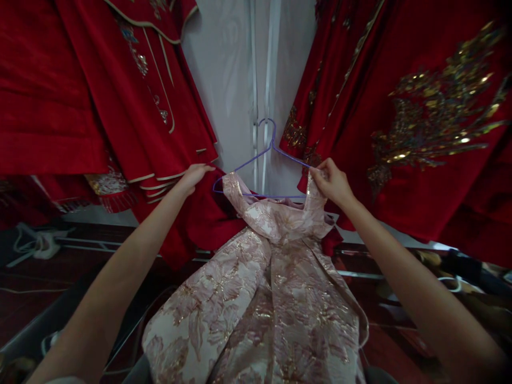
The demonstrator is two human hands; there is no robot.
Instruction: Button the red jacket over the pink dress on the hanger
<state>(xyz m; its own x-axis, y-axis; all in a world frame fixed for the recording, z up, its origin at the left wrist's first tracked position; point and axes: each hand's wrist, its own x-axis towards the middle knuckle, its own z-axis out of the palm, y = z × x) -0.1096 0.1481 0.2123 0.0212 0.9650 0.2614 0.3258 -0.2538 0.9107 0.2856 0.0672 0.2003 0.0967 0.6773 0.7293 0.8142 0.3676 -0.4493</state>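
A pale pink dress (296,277) with a gold floral brocade pattern hangs on a thin purple hanger (273,140) in front of me. Its shoulder straps sit over the hanger's two arms. My right hand (332,181) is closed, pinching the strap at the right end of the hanger. To the left of the hanger, my left hand (195,177) is closed, with its fingertips at the top edge of a dark red cloth (212,218). That cloth runs behind the dress. The left fingers are partly hidden from view.
Red garments (140,101) with cream piping hang at the left. Another red garment (420,186) with gold sequin embroidery (436,112) hangs at the right. Behind is a pale panel (224,69) with vertical strips. White hangers (38,240) lie low at the left.
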